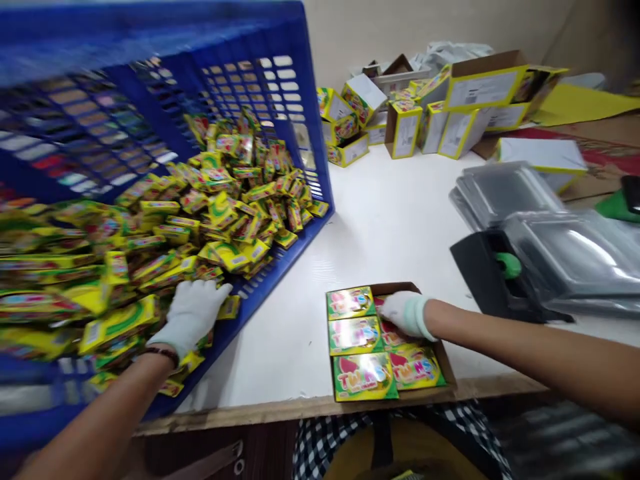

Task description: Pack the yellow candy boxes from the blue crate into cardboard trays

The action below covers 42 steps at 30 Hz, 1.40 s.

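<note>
Left hand (pixel 193 313): I see gloved fingers spread flat on the sachets (pixel 220 213) in the blue crate (pixel 300 120), gripping nothing.
Right hand (pixel 407 313): pressing into the cardboard tray (pixel 445 363); fingertips hidden, grip unclear.

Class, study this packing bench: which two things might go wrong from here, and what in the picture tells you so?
The blue crate stands tilted, and its yellow packets are heaped toward the low edge where the left hand digs, so some may spill. The cardboard tray under the right hand sits at the table edge and could be nudged off.
</note>
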Each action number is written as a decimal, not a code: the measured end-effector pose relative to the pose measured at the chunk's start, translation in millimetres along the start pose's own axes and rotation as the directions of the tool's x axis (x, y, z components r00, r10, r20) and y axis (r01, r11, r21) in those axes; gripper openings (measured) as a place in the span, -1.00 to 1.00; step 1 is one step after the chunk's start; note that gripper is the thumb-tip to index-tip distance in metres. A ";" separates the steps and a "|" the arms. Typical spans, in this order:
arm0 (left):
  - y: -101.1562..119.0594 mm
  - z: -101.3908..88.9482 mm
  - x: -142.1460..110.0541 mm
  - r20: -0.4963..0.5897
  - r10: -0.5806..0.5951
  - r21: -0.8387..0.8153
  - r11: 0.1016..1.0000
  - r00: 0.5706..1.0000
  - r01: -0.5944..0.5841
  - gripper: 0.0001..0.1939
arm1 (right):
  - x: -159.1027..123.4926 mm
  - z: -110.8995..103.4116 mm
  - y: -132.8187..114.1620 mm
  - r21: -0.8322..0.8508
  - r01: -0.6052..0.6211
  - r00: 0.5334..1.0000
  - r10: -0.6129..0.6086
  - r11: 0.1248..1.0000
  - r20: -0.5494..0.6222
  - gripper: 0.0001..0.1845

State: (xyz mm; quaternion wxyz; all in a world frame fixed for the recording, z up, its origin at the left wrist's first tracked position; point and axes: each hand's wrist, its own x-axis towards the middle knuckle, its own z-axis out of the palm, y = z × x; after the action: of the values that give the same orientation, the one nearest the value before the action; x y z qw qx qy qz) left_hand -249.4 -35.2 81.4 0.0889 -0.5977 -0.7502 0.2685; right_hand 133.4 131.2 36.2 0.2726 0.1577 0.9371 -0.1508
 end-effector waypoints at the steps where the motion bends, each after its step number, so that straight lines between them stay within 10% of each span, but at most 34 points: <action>1: -0.5 -5.4 -1.5 -0.005 -0.012 -0.018 1.000 1.000 0.012 -0.55 | -0.9 5.4 3.3 0.001 -0.005 1.000 0.005 1.000 -0.006 -0.61; 7: 10.7 -33.1 -23.1 -0.116 -0.178 -0.294 0.946 0.977 0.138 -0.47 | -7.0 17.0 19.9 0.183 -0.012 0.994 0.032 0.983 -0.105 -0.73; 13: 56.9 -4.0 -22.4 -0.076 -0.385 -0.941 0.334 0.920 0.062 -0.57 | -32.3 -33.2 2.9 0.354 0.117 0.928 0.025 0.928 -0.373 -0.78; 19: 88.4 26.5 -15.5 -0.023 -0.552 -0.980 0.179 0.834 0.091 -0.74 | -41.0 -56.8 2.4 0.337 0.212 0.838 0.007 0.918 -0.546 -0.75; 23: 101.5 -15.9 -18.4 0.043 -0.529 -0.996 -0.092 0.847 -0.007 -0.57 | -35.5 -57.3 -6.4 0.491 0.250 0.799 0.109 0.834 -0.591 -0.71; 27: 145.0 -84.5 -20.1 0.061 -0.352 -0.862 -0.490 0.934 -0.128 -0.52 | -22.9 -54.8 -28.0 0.800 0.436 0.824 0.175 0.413 -0.540 -0.46; 31: 186.2 -114.1 -32.1 -0.198 -0.172 -0.932 -0.273 0.965 -0.240 -0.63 | -33.7 -52.7 -12.8 0.734 0.608 0.738 0.124 0.302 -0.663 -0.53; 36: 174.9 -77.7 -41.6 -0.462 -0.115 -0.813 0.453 0.880 -0.367 -0.64 | -69.4 -63.4 35.5 0.557 0.153 0.972 -0.024 0.816 -0.232 -0.68; 39: 152.4 -48.7 -38.6 -0.323 -0.125 -0.705 0.694 0.938 -0.150 -0.48 | -55.7 -68.7 35.0 0.176 -0.069 0.998 0.068 0.982 0.010 -0.73; 42: 144.7 -28.0 -38.3 0.009 -0.186 -0.655 0.741 0.982 0.147 -0.26 | -23.0 -67.9 19.0 -0.005 -0.052 0.991 0.053 0.999 0.123 -0.69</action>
State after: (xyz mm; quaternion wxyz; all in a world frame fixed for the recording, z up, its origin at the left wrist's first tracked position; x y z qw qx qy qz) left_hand -103.5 -42.6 38.4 -0.0800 -0.5290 -0.8441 -0.0358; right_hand 127.5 168.5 100.1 0.3339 0.1724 0.9141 -0.1522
